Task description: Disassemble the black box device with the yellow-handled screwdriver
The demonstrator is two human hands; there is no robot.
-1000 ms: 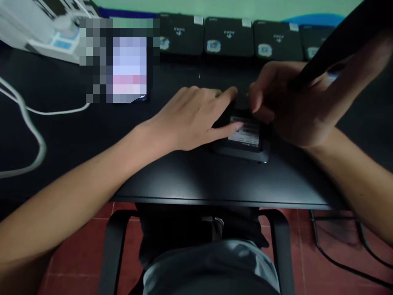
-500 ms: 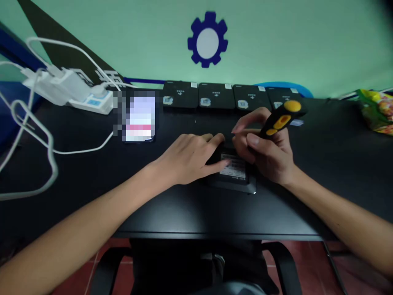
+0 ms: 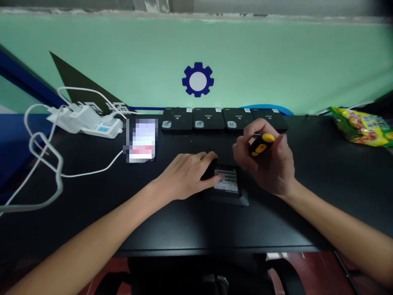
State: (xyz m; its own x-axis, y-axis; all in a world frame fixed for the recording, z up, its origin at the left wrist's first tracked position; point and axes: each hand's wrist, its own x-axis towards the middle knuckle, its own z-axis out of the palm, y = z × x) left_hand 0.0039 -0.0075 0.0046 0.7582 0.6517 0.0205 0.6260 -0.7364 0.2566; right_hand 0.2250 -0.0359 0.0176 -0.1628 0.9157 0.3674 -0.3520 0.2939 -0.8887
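Note:
A black flat box with a white printed label lies on the desk. My left hand grips its left side, thumb on the label and fingers curled over the far left edge. In my right hand, to the right of the box and apart from it, is a screwdriver with a black and yellow handle. Fingers are curled round that handle, its yellow end turned up and right. Most of the screwdriver's shaft is hidden.
Several similar black boxes stand in a row along the wall. A phone with a blurred screen lies left of them. A white power strip with looping cables sits at left. At far right is a colourful snack bag.
My right hand has turned, and the screwdriver handle now lies lower and closer in against the palm. My left hand stays on the box. The head view has tilted up.

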